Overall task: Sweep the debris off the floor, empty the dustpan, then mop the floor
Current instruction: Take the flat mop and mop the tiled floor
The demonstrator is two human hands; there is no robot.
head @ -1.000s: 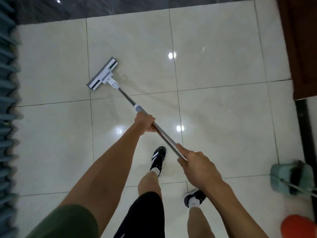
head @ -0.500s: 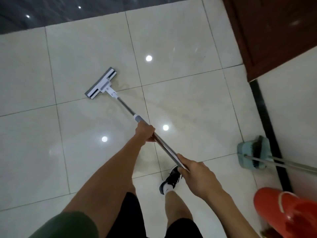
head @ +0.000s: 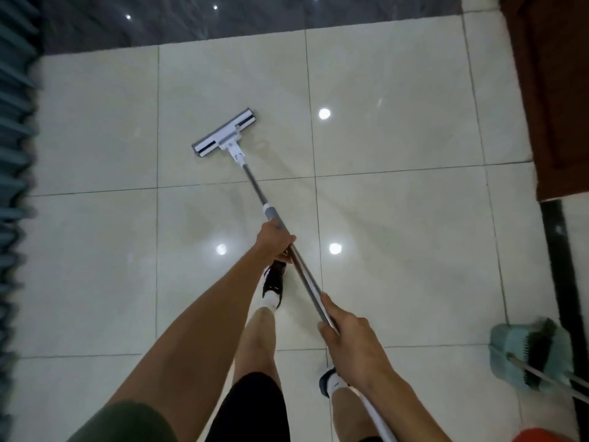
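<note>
A flat white and grey mop head (head: 224, 133) lies on the glossy cream tile floor (head: 398, 218), ahead and slightly left of me. Its metal handle (head: 255, 189) slants back toward my body. My left hand (head: 274, 240) grips the handle just below the grey collar. Lower down the shaft, my right hand (head: 347, 338) grips it near my right leg. A teal dustpan with a dark broom (head: 532, 355) rests on the floor at the right edge.
A brown wooden door (head: 554, 100) stands at the upper right, with a black threshold strip (head: 557, 269) below it. Dark marble flooring (head: 223, 20) borders the far side. Blue slatted panels (head: 16, 154) run along the left. An orange container (head: 541, 437) peeks in at the bottom right.
The view swung back left, bringing the blue panels into sight and pushing the orange container almost out. The mop head sits farther forward and right on the tiles. Both hands keep their hold.
</note>
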